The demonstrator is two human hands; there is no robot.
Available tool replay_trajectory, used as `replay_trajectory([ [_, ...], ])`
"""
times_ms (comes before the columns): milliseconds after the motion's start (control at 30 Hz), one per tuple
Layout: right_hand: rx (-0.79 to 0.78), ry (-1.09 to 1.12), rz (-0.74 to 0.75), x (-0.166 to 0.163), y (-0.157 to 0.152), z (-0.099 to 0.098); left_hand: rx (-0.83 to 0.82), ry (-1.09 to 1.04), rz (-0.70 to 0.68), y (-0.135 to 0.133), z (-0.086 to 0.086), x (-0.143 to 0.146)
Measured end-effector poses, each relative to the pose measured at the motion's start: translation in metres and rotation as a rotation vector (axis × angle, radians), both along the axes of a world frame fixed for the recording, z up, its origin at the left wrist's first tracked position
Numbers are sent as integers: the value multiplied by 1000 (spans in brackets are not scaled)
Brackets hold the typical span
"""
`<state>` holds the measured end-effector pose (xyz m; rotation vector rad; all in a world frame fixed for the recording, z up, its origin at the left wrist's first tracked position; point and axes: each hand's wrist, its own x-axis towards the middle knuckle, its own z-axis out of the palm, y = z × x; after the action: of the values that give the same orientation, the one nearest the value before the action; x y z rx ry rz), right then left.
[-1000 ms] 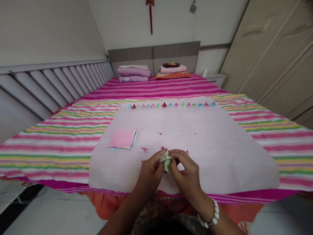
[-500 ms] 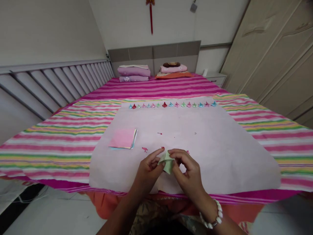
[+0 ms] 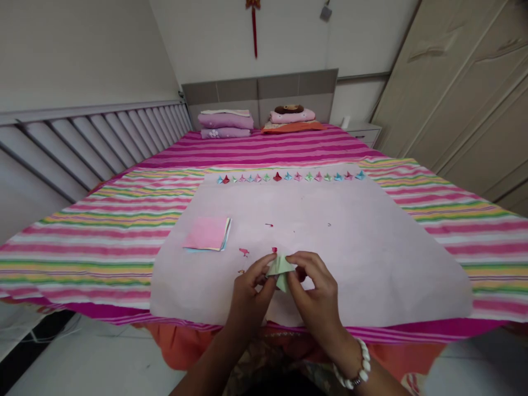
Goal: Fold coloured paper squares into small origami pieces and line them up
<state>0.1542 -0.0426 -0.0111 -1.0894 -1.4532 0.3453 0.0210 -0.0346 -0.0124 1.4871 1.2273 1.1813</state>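
The left hand (image 3: 249, 287) and right hand (image 3: 317, 281) each pinched one light-green folded paper piece (image 3: 280, 265) by its sides, over the near middle of a single pale, four-sided sheet (image 3: 391, 258) on a striped bed (image 3: 433, 199). Along the sheet's far edge ran sixteen small folded paper shapes (image 3: 287, 176): five pink, five blue, four green, two red. One pink-topped stack of square papers (image 3: 206, 232) lay on the sheet's left part.

Striped-covered bed (image 3: 91, 232) carried 1 pale sheet (image 3: 391, 264) nr. its near edge, 2 folded bedding stacks (image 3: 226, 121) at far edge. Sheet carried: folded paper pcs. (image 3: 277, 176), single row, along far edge; sq. paper stack (image 3: 207, 233), nr. left edge; small pink scraps (image 3: 244, 252), farther in from same edge.
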Motion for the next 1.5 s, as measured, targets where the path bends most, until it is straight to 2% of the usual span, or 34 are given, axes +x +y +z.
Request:
replay_trajectory([
  [200, 34, -17, -3, -1, -3, -4, 118, 118, 60, -3, 0, 1],
  [333, 141, -67, 3, -2, -5, -4, 190, 119, 47, -5, -3, 0],
  [433, 150, -90, 16, -2, -7, -4, 234, 124, 29, -5, -4, 0],
  [533, 177, -120, 32, -2, -9, -7, 227, 84, 51, -5, -5, -1],
  [733, 341, -225, 30, -2, -17, -11, 242, -67, 159, -8, -13, -3],
  [1000, 499, -362, 57, 0, -18, -9, 382, -38, 162, -13, -20, -4],
  [1200, 482, -356, 60, -3, -18, -8, 438, -57, 184, -13, -18, -4],
  [1300, 475, -313, 87, -3, -20, -8, 367, -60, 181, -12, -10, -4],
  [1433, 362, -197, 190, 0, -21, -6, 111, -147, 106, -10, 2, -4],
  [1500, 271, -93, 177, 2, -20, -6, -37, -236, 53, -8, 6, -4],
])
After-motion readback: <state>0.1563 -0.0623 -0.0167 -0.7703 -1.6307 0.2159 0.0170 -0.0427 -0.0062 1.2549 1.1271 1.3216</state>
